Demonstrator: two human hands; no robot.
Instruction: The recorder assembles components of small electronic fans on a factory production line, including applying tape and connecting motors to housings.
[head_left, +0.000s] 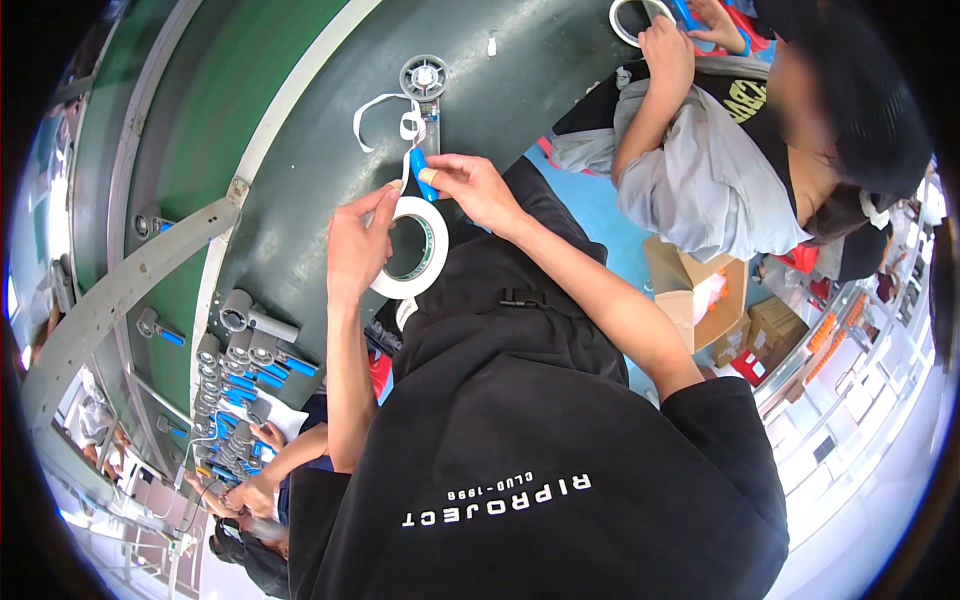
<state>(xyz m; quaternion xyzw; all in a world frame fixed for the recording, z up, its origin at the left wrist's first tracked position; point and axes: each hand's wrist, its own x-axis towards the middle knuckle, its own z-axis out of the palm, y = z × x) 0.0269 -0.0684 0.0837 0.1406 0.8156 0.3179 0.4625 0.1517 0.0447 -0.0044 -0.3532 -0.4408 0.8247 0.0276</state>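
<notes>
A white tape roll (437, 247) rests against my left hand (362, 240), whose thumb and fingertips are closed in a pinch on the tape's loose strip. In my right hand (473, 188), thumb and fingers grip a blue cylinder (423, 174) that looks like a battery cell. Just beyond it lies a handheld fan-like unit with a round grey head (424, 77) and an open handle (431, 125) showing a small circuit board. The cylinder's far end meets this handle; whether they are joined I cannot tell. A loose white strip (357, 128) curls beside the handle.
Several grey units with blue handles (240, 380) crowd the dark table at the left, near another person's arms (290, 465). A white-edged green conveyor (215, 110) runs alongside. At right, a co-worker's hand (667, 50) holds tape. An open cardboard box (735, 320) stands below.
</notes>
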